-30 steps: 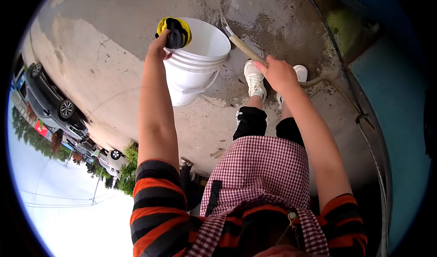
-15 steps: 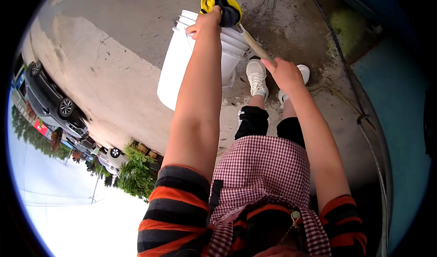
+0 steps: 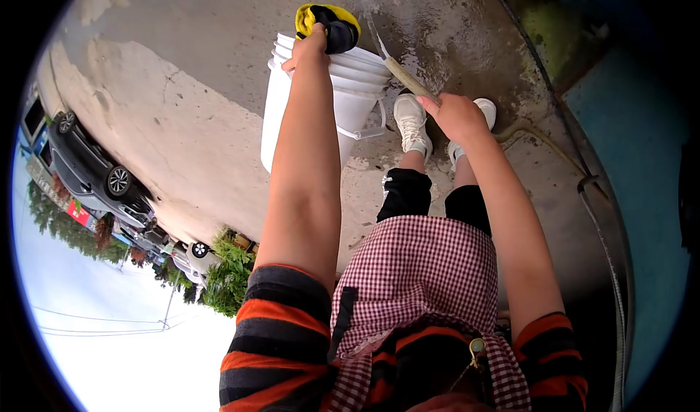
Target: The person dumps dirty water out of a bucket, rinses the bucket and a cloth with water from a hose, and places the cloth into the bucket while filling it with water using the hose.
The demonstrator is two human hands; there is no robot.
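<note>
My left hand (image 3: 312, 47) is closed on a bunched yellow-and-black cloth (image 3: 341, 29) above the rim of a white plastic bucket (image 3: 350, 95). Some of its fingers lie at the bucket's rim, and my forearm hides part of the bucket. The bucket's handle (image 3: 362, 133) hangs on the side toward my feet. My right hand (image 3: 456, 117) is wrapped round a pale hose (image 3: 410, 79) near its end. Water (image 3: 375, 36) streams from the hose onto the concrete, past the cloth and bucket.
My white shoes (image 3: 412, 120) stand beside the bucket. The hose trails behind my right hand toward a dark cable (image 3: 536, 62) along a blue surface (image 3: 627, 179). The concrete ground (image 3: 437, 18) is wet near the stream. Parked cars (image 3: 87, 164) and plants (image 3: 230, 273) are farther off.
My left hand and the cloth have moved left and slightly down. The bucket has shifted and its handle now shows. The hose end has swung left, and its water now visibly hits the ground.
</note>
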